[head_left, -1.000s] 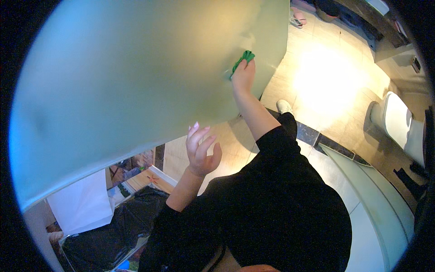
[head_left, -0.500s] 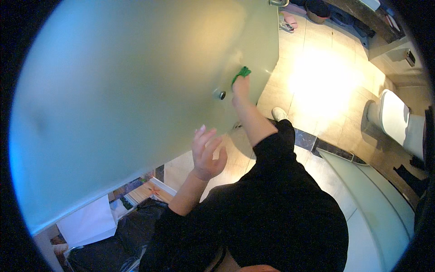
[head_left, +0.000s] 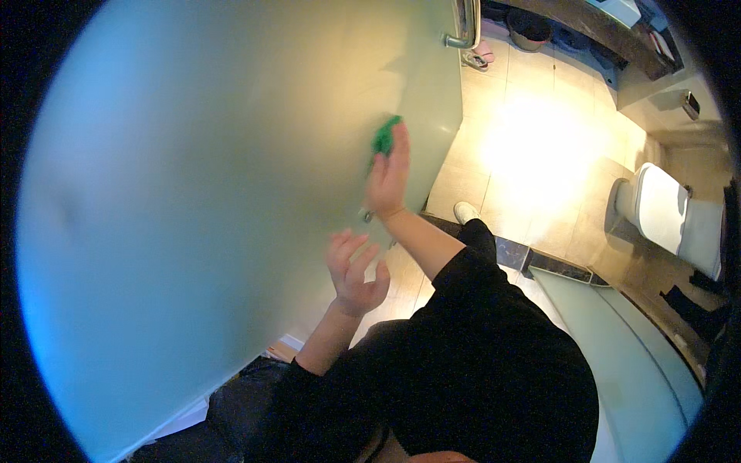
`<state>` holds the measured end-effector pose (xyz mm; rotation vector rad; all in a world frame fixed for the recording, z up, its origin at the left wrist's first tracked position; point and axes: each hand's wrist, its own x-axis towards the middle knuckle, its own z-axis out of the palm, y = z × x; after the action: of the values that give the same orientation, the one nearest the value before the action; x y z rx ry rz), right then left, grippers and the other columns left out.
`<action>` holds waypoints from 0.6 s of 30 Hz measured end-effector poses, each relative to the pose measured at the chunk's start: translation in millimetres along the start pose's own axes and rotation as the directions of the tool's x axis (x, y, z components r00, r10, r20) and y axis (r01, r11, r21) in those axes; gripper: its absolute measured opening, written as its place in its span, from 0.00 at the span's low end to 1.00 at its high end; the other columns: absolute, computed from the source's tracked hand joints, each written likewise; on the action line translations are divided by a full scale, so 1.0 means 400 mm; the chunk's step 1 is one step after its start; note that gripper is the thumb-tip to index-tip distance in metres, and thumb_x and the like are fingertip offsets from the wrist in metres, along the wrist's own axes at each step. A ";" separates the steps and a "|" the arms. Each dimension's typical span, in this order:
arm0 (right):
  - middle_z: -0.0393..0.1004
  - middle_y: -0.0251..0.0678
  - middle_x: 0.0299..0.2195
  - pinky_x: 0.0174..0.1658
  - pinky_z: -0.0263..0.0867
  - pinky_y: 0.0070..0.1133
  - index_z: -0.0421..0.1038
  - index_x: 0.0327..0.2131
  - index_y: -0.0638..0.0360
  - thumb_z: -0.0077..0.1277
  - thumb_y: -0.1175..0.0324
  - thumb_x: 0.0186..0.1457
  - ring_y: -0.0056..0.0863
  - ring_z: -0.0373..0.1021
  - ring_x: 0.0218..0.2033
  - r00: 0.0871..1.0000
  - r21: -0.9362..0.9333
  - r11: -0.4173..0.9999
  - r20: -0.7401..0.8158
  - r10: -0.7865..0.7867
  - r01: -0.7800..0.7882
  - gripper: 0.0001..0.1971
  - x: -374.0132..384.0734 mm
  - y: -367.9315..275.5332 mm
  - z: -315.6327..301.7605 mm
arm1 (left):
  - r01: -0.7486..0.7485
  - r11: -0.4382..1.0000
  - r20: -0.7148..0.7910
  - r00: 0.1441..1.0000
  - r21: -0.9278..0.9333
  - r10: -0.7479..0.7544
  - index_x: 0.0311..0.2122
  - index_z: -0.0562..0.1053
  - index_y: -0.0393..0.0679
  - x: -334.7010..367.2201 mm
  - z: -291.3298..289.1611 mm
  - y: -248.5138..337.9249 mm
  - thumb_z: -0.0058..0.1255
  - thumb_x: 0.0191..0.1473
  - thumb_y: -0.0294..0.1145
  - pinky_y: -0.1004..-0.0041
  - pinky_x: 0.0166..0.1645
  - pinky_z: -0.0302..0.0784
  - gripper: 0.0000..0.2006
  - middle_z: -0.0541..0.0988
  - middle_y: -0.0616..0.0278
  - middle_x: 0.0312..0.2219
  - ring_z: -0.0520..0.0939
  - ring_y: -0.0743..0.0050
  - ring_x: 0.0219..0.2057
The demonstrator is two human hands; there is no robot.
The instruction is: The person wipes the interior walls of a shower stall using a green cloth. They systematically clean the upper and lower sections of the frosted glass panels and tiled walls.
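Note:
A large frosted glass door (head_left: 208,193) fills the left and middle of the view. My right hand (head_left: 390,176) is on the glass with fingers stretched upward, holding a green cloth (head_left: 385,137) flat against it. Part of the cloth is hidden behind the fingers. Just below that wrist is a small metal knob (head_left: 367,217). My left hand (head_left: 357,276) is lower, in front of the door near its lower edge, fingers apart and curved, with nothing in it. Whether its fingertips touch the glass I cannot tell.
A metal bar handle (head_left: 466,31) is on the door's upper right. Beyond lies a tiled floor (head_left: 463,174) with a white toilet (head_left: 661,202) at the right. A dark bucket (head_left: 529,31) stands far back. Curved glass panels (head_left: 610,332) are at the lower right.
My right hand and the cloth have moved up the glass relative to the knob, and the hand shows flatter. The view has shifted, with more of the bar handle showing.

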<state>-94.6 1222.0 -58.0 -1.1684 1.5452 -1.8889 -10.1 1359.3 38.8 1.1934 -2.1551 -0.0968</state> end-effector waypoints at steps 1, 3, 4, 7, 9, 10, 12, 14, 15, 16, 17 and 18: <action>0.55 0.54 0.64 0.66 0.49 0.38 0.55 0.63 0.64 0.40 0.67 0.63 0.49 0.54 0.64 0.976 -0.021 0.976 -0.036 0.216 -0.217 0.26 0.001 0.098 0.007 | -0.001 1.000 0.015 1.000 -0.015 0.001 0.46 0.73 0.44 0.021 0.013 0.003 0.59 0.45 0.26 0.48 0.63 0.59 0.19 0.73 0.53 0.49 0.69 0.45 0.56; 0.57 0.52 0.63 0.65 0.50 0.35 0.55 0.63 0.64 0.38 0.67 0.65 0.47 0.56 0.63 0.756 0.148 0.754 -0.052 0.652 -0.640 0.25 0.053 0.202 -0.002 | 0.000 0.999 0.025 1.000 -0.038 0.001 0.46 0.73 0.44 0.057 0.039 0.002 0.59 0.45 0.26 0.49 0.63 0.59 0.19 0.73 0.53 0.49 0.69 0.46 0.56; 0.58 0.52 0.62 0.66 0.49 0.35 0.54 0.63 0.64 0.38 0.68 0.65 0.47 0.56 0.63 0.555 0.316 0.521 0.022 0.832 -0.793 0.25 0.087 0.221 -0.010 | -0.001 0.999 0.023 1.000 -0.041 0.002 0.45 0.73 0.44 0.073 0.051 0.003 0.59 0.45 0.26 0.49 0.63 0.59 0.19 0.73 0.53 0.49 0.69 0.46 0.56; 0.58 0.51 0.62 0.67 0.48 0.34 0.54 0.63 0.64 0.39 0.69 0.64 0.47 0.55 0.64 0.602 0.284 0.578 -0.003 0.798 -0.765 0.25 0.150 0.192 0.008 | 0.019 0.999 0.040 0.999 -0.033 -0.018 0.45 0.74 0.44 0.125 0.073 -0.005 0.59 0.45 0.27 0.50 0.63 0.60 0.18 0.73 0.53 0.49 0.69 0.47 0.56; 0.56 0.51 0.63 0.67 0.46 0.34 0.54 0.64 0.63 0.41 0.69 0.63 0.48 0.53 0.65 0.809 0.160 0.800 -0.016 0.588 -0.578 0.26 0.198 0.057 0.014 | 0.025 0.999 0.042 0.999 -0.020 -0.024 0.46 0.72 0.44 0.152 0.074 -0.009 0.58 0.47 0.28 0.48 0.63 0.59 0.18 0.73 0.52 0.49 0.69 0.45 0.56; 0.55 0.52 0.64 0.67 0.46 0.35 0.53 0.64 0.62 0.42 0.70 0.63 0.48 0.52 0.66 0.880 0.148 0.869 0.011 0.475 -0.472 0.27 0.230 -0.055 -0.005 | 0.012 1.000 0.038 0.999 -0.017 -0.011 0.47 0.71 0.45 0.168 0.074 -0.011 0.57 0.48 0.28 0.46 0.63 0.59 0.18 0.72 0.51 0.50 0.68 0.43 0.57; 0.54 0.53 0.64 0.68 0.45 0.35 0.53 0.65 0.62 0.42 0.70 0.62 0.49 0.51 0.66 0.985 0.074 0.983 0.057 0.164 -0.168 0.28 0.242 -0.158 -0.025 | -0.036 0.999 0.019 0.999 -0.003 0.036 0.48 0.69 0.45 0.217 0.080 -0.008 0.56 0.49 0.29 0.43 0.63 0.58 0.19 0.72 0.50 0.50 0.68 0.41 0.57; 0.53 0.54 0.65 0.68 0.44 0.34 0.52 0.65 0.62 0.42 0.69 0.62 0.49 0.50 0.67 0.994 0.050 0.997 0.092 -0.063 0.058 0.28 0.266 -0.151 -0.035 | -0.078 0.997 -0.022 0.997 0.017 0.079 0.47 0.69 0.45 0.258 0.090 -0.005 0.56 0.49 0.29 0.43 0.63 0.57 0.18 0.72 0.50 0.50 0.68 0.41 0.57; 0.53 0.54 0.65 0.68 0.44 0.34 0.52 0.65 0.62 0.41 0.69 0.63 0.49 0.50 0.67 0.986 0.061 0.990 0.094 -0.136 0.131 0.28 0.259 -0.089 -0.037 | -0.081 0.997 -0.042 0.996 0.006 0.081 0.46 0.71 0.45 0.282 0.102 -0.003 0.57 0.48 0.28 0.46 0.64 0.57 0.18 0.72 0.52 0.50 0.68 0.44 0.57; 0.53 0.54 0.65 0.68 0.43 0.34 0.52 0.65 0.62 0.41 0.69 0.63 0.50 0.50 0.67 0.976 0.072 0.978 0.090 -0.201 0.194 0.27 0.258 -0.030 -0.030 | -0.087 0.996 -0.052 0.995 -0.003 0.086 0.45 0.72 0.46 0.316 0.109 -0.003 0.57 0.47 0.28 0.49 0.65 0.56 0.17 0.73 0.53 0.50 0.68 0.46 0.57; 0.53 0.54 0.65 0.68 0.43 0.34 0.53 0.65 0.62 0.40 0.69 0.63 0.49 0.50 0.67 0.997 0.055 0.997 0.051 -0.051 0.048 0.27 0.261 0.022 -0.020 | -0.088 0.996 -0.064 0.994 -0.015 0.087 0.44 0.73 0.46 0.336 0.119 -0.007 0.58 0.46 0.27 0.52 0.66 0.56 0.17 0.73 0.55 0.50 0.68 0.49 0.57; 0.53 0.53 0.65 0.68 0.43 0.34 0.53 0.65 0.62 0.40 0.69 0.63 0.49 0.50 0.67 0.994 0.042 0.993 0.011 0.107 -0.107 0.27 0.267 0.073 -0.009 | -0.091 0.996 -0.051 0.995 -0.010 0.090 0.44 0.73 0.46 0.349 0.129 -0.015 0.58 0.46 0.27 0.52 0.66 0.55 0.17 0.73 0.55 0.50 0.68 0.48 0.58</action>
<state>-161.5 1134.3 -50.0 -1.0529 1.5248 -1.8357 -86.6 1234.8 68.3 1.0783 -2.1576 -0.0400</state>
